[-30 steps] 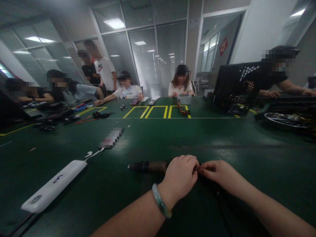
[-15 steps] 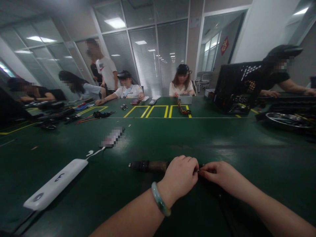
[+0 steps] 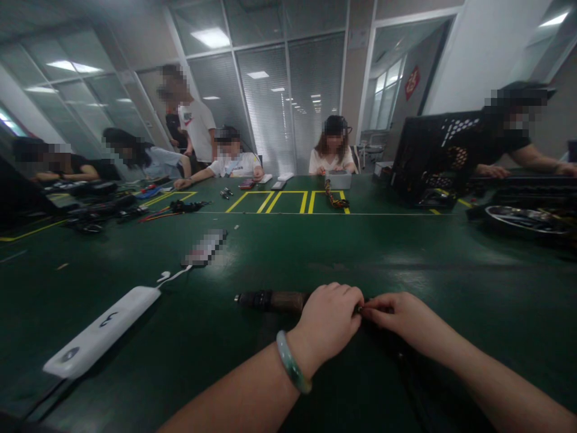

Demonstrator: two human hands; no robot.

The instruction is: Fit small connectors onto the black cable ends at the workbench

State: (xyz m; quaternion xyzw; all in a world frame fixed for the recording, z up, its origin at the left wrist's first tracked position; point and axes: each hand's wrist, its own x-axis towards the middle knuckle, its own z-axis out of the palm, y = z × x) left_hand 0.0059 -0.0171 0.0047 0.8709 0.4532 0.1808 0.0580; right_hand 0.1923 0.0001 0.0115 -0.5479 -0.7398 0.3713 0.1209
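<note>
A dark electric screwdriver (image 3: 285,302) with a brownish grip and a small metal tip lies lengthwise on the green table, its tip pointing left. My left hand (image 3: 332,319), wearing a jade-coloured bangle (image 3: 291,362) at the wrist, is closed over the rear part of the tool and covers it. Right beside its fingertips, my right hand (image 3: 393,316) pinches with thumb and forefinger at the tool's rear end. What lies in that pinch is too small and hidden to name. A dark cord (image 3: 401,361) runs from there toward me.
On the left lies a white power strip (image 3: 103,331) marked 3, cabled to a phone (image 3: 205,248). Dark cables (image 3: 184,207) lie farther left. A black computer case (image 3: 433,159) stands at the back right. Several people sit across; a grey box (image 3: 339,180) is before one person (image 3: 332,150).
My hands stay nearly in place at the rear of the screwdriver, with only slight finger movement. The view has shifted very slightly.
</note>
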